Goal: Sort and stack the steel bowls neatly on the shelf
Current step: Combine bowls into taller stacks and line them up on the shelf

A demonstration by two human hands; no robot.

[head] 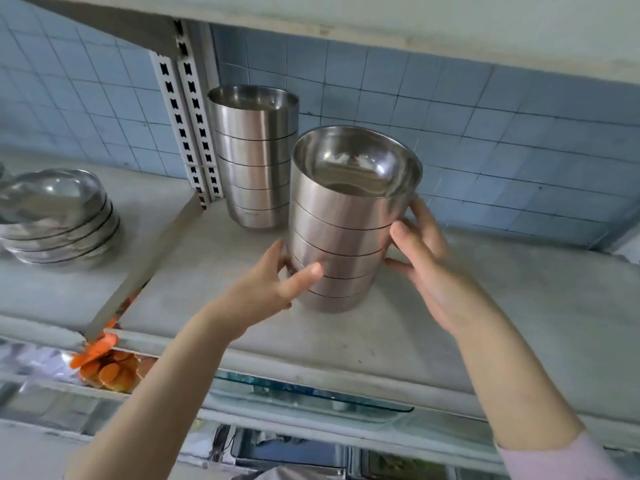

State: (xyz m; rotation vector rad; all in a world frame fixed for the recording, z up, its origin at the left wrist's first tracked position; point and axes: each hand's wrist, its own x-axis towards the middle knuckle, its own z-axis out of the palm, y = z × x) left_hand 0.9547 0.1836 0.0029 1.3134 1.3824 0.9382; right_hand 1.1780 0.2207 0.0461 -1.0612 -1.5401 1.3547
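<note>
Left hand (273, 289) and right hand (429, 268) press against opposite sides of a bowl stack (346, 230) on the shelf (485, 323)

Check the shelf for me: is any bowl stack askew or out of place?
The held stack leans right at the top, with the left hand and right hand on its sides. The left stack of wider bowls sits unevenly, rims tilted and offset. The back stack by the wall looks straight.
</note>
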